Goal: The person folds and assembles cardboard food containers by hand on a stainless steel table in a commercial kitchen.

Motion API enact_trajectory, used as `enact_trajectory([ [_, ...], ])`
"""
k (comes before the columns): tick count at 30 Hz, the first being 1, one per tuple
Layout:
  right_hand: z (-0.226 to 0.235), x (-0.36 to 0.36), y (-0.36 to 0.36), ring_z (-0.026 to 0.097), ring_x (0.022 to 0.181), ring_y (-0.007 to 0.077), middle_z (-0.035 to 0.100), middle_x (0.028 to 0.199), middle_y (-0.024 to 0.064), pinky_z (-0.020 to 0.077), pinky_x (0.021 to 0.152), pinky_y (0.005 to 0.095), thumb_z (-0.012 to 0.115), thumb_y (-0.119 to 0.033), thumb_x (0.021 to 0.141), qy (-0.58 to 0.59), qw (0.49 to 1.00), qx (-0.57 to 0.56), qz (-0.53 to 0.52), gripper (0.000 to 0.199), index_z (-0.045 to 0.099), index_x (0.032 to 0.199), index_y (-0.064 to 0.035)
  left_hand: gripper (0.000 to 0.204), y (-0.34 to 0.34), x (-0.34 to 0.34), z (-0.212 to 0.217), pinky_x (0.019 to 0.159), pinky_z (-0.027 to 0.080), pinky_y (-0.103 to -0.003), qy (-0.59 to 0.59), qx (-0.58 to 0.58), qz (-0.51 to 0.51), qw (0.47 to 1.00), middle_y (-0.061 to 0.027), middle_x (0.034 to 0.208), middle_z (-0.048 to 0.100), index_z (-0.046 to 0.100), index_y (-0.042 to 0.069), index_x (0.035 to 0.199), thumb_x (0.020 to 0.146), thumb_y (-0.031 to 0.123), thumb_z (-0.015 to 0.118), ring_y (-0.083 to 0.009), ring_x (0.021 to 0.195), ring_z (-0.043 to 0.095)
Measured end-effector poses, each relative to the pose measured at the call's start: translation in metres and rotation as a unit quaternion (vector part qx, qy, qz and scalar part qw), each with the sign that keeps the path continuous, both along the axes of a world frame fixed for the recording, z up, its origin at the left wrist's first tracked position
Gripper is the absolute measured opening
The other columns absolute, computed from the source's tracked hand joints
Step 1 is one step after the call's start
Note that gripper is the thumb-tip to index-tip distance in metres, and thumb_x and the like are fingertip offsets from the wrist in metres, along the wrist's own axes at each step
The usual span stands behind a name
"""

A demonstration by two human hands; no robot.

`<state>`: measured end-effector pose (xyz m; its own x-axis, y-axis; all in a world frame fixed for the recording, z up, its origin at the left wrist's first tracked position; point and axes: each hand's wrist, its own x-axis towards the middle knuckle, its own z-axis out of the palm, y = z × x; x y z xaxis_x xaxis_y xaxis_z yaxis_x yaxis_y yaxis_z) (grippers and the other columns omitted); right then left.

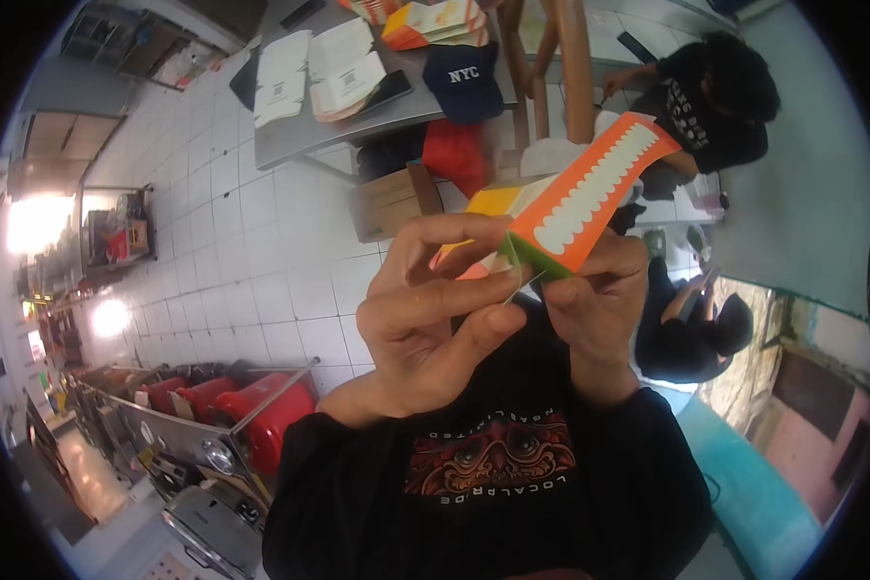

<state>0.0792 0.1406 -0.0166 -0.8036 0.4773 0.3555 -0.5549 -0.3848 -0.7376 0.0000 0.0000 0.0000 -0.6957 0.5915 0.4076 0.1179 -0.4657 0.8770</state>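
In front of my chest I hold up a folded cardboard carton point(590, 198), orange with a white scalloped panel, a green end and a yellow side. My right hand point(604, 290) grips its lower end, thumb in front. With my left hand point(435, 314) I pinch at the green end, where a thin pale flap edge shows between thumb and fingers. The carton is tilted, its far end pointing up and to the right. My fingers hide part of its near end.
Ahead stands a metal table point(280, 145) with flat white cartons point(343, 72), a dark cap point(462, 82) and an orange-yellow carton point(435, 24). Below it is a brown cardboard box point(396, 203). Two people point(715, 106) sit at the right. Red containers point(271, 416) stand at lower left.
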Motion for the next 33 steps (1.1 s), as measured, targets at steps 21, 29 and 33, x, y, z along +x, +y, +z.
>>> enact_trajectory([
  [21,-0.013,0.027,0.011,0.073,0.084,0.0223,0.073,0.092,0.0161,0.0587,0.071,0.0294,0.081,0.008,0.074,0.006,0.947,0.238,-0.217,0.024,0.074,0.096,0.0004,0.024,0.016,0.012,-0.012,0.082,0.056,-0.033,0.095,-0.085,0.055,0.99,-0.0208,0.111,0.069,0.076,-0.001,0.1,0.077,0.003,0.084,-0.0266,0.101,0.069],
  [29,-0.015,0.035,-0.002,0.07,0.084,0.0235,0.072,0.092,0.0137,0.0548,0.074,0.0313,0.078,0.009,0.076,-0.03,0.938,0.224,-0.262,0.022,0.075,0.095,-0.0001,0.024,0.022,0.015,-0.014,0.087,0.058,-0.034,0.107,-0.06,0.046,0.991,-0.0197,0.111,0.068,0.076,0.0,0.1,0.078,0.004,0.083,-0.0252,0.101,0.069],
  [33,-0.014,0.042,-0.004,0.071,0.086,0.0243,0.072,0.092,0.0138,0.055,0.076,0.0327,0.077,0.011,0.075,-0.038,0.932,0.235,-0.275,0.023,0.075,0.096,-0.0002,0.023,0.022,0.019,-0.013,0.086,0.059,-0.034,0.117,-0.059,0.038,0.991,-0.0187,0.111,0.067,0.076,0.0,0.1,0.078,0.004,0.083,-0.024,0.1,0.068],
])
